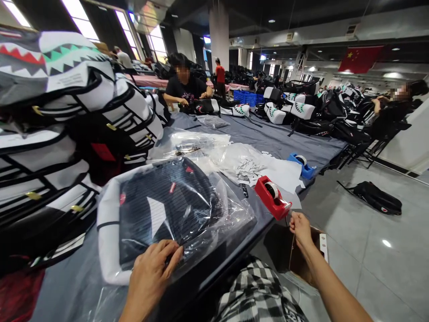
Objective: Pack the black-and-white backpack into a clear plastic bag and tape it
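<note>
A black backpack with white edges (157, 201) lies on the table inside a clear plastic bag (231, 210). My left hand (156, 264) rests on its near edge, fingers bent loosely over the film and thumb apart, pressing on it without a visible grip. To the right, at the table's edge, stands a red tape dispenser (273, 197) with a roll in it. Just off its cutting end is my right hand (301, 229), fingers curled together in a pinch. Whatever is between those fingertips is too small to make out.
Stacked white and black backpacks (117, 112) rise at the left. Beyond the wrapped one lie loose plastic bags (194, 141), paper scraps and a blue tape dispenser (301, 165). An open cardboard box (306, 259) stands below the table edge. A co-worker (186, 85) handles bags across the table.
</note>
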`<state>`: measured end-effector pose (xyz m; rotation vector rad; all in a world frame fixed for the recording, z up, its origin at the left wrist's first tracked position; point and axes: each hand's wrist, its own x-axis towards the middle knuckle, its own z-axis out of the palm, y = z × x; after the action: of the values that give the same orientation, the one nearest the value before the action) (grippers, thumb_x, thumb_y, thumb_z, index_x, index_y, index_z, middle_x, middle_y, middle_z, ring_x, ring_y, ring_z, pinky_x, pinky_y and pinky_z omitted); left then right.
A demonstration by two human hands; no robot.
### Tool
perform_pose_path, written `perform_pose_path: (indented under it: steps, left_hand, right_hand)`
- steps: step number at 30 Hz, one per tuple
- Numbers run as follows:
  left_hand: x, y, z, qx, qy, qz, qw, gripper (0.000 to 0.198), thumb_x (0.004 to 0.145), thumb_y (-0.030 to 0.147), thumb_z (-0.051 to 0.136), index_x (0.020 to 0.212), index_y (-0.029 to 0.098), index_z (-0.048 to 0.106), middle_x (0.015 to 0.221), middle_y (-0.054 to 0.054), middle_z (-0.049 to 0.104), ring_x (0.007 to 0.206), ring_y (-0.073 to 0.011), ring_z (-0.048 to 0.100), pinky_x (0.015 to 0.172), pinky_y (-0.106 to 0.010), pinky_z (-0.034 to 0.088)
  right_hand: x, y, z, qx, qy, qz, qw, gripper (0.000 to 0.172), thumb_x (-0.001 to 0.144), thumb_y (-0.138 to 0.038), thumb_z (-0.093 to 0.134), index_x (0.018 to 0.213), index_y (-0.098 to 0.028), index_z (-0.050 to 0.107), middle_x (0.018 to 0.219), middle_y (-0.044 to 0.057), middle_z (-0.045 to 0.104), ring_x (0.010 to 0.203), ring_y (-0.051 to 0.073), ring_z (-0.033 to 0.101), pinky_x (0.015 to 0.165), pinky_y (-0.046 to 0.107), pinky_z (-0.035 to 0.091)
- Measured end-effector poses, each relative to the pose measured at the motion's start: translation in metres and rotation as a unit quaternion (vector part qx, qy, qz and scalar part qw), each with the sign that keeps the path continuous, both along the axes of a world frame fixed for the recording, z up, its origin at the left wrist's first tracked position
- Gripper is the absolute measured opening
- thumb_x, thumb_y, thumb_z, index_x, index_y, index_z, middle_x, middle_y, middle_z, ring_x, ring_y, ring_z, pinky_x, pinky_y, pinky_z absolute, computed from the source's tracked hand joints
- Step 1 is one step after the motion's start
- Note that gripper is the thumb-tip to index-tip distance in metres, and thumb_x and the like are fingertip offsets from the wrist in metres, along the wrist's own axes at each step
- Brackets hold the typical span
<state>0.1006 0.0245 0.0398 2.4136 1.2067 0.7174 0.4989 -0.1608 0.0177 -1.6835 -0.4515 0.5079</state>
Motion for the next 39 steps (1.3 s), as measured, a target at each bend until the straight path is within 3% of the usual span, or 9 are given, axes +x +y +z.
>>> perform_pose_path:
  steps: [3, 6, 12, 15, 18, 21, 27, 33, 39]
  left_hand:
    - [0.002, -0.006, 0.007, -0.004, 0.010, 0.002, 1.000, 0.036, 0.093, 0.051, 0.046, 0.079, 0.026, 0.067, 0.091, -0.002, 0.071, 0.089, -0.0225, 0.062, 0.079, -0.037, 0.041]
    - [0.008, -0.013, 0.016, -0.016, 0.040, 0.012, 0.999, 0.029, 0.096, 0.040, 0.047, 0.084, 0.024, 0.067, 0.094, -0.002, 0.070, 0.092, -0.0223, 0.061, 0.080, -0.038, 0.039]
    - [0.016, -0.016, 0.024, -0.022, 0.067, 0.034, 0.997, 0.023, 0.099, 0.032, 0.049, 0.086, 0.022, 0.065, 0.095, -0.003, 0.068, 0.092, -0.0208, 0.057, 0.081, -0.037, 0.036]
    - [0.016, -0.018, 0.026, -0.014, 0.061, 0.032, 0.998, 0.023, 0.099, 0.031, 0.049, 0.086, 0.022, 0.065, 0.094, -0.002, 0.067, 0.091, -0.0201, 0.056, 0.081, -0.037, 0.035]
    - [0.016, -0.018, 0.025, -0.005, 0.057, 0.029, 0.998, 0.022, 0.099, 0.030, 0.051, 0.085, 0.021, 0.065, 0.091, -0.002, 0.067, 0.089, -0.0204, 0.056, 0.080, -0.037, 0.035]
    - [0.015, -0.017, 0.023, 0.002, 0.056, 0.023, 0.998, 0.020, 0.099, 0.029, 0.051, 0.086, 0.021, 0.064, 0.092, -0.002, 0.067, 0.089, -0.0205, 0.056, 0.079, -0.036, 0.035]
    - [0.014, -0.017, 0.017, 0.011, 0.050, 0.015, 0.999, 0.020, 0.099, 0.029, 0.051, 0.086, 0.021, 0.064, 0.092, -0.002, 0.067, 0.088, -0.0198, 0.055, 0.078, -0.036, 0.035]
    - [0.009, -0.017, 0.019, 0.018, 0.018, -0.008, 1.000, 0.019, 0.099, 0.030, 0.053, 0.085, 0.021, 0.063, 0.100, -0.003, 0.069, 0.097, -0.0214, 0.057, 0.086, -0.040, 0.040]
    - [-0.049, -0.026, 0.012, 0.054, -0.024, 0.003, 0.998, 0.013, 0.097, 0.029, 0.057, 0.087, 0.023, 0.063, 0.139, -0.005, 0.057, 0.142, -0.0296, 0.031, 0.114, -0.056, 0.027]
  right_hand:
    - [-0.063, 0.018, -0.017, -0.006, 0.081, 0.104, 0.991, 0.071, 0.058, -0.092, 0.056, 0.066, -0.027, 0.029, 0.053, -0.010, 0.029, 0.043, 0.007, 0.022, 0.039, 0.021, 0.019]
    - [-0.115, 0.035, -0.004, 0.005, 0.169, 0.329, 0.929, 0.062, 0.073, -0.081, 0.061, 0.071, -0.025, 0.036, 0.052, -0.011, 0.028, 0.042, 0.006, 0.018, 0.039, 0.020, 0.018]
    - [-0.130, 0.129, 0.090, 0.030, -0.121, 0.710, 0.693, 0.043, 0.089, -0.059, 0.062, 0.076, -0.020, 0.050, 0.065, -0.006, 0.041, 0.058, 0.009, 0.034, 0.055, 0.022, 0.028]
    - [-0.140, 0.177, 0.118, -0.023, -0.334, 0.763, 0.553, 0.028, 0.094, -0.042, 0.062, 0.079, -0.020, 0.055, 0.066, -0.006, 0.049, 0.059, 0.010, 0.040, 0.058, 0.024, 0.028]
    - [-0.156, 0.203, 0.119, -0.083, -0.492, 0.731, 0.465, 0.014, 0.090, -0.032, 0.069, 0.083, -0.022, 0.060, 0.071, -0.005, 0.060, 0.062, 0.012, 0.051, 0.059, 0.025, 0.025]
    - [-0.158, 0.213, 0.112, -0.144, -0.554, 0.659, 0.487, 0.024, 0.084, -0.039, 0.077, 0.094, -0.024, 0.061, 0.071, -0.004, 0.063, 0.065, 0.016, 0.056, 0.058, 0.026, 0.023]
    - [-0.135, 0.190, 0.107, -0.114, -0.477, 0.571, 0.658, 0.029, 0.084, -0.037, 0.078, 0.089, -0.021, 0.055, 0.074, -0.005, 0.060, 0.063, 0.012, 0.052, 0.059, 0.022, 0.030]
    - [-0.170, 0.167, 0.091, -0.153, -0.543, 0.587, 0.580, 0.039, 0.070, -0.042, 0.089, 0.082, -0.021, 0.059, 0.087, -0.001, 0.066, 0.075, 0.016, 0.059, 0.055, 0.027, 0.019]
    - [-0.176, 0.181, 0.091, -0.201, -0.549, 0.584, 0.563, 0.042, 0.062, -0.045, 0.092, 0.078, -0.023, 0.061, 0.075, -0.002, 0.067, 0.072, 0.019, 0.063, 0.056, 0.027, 0.020]
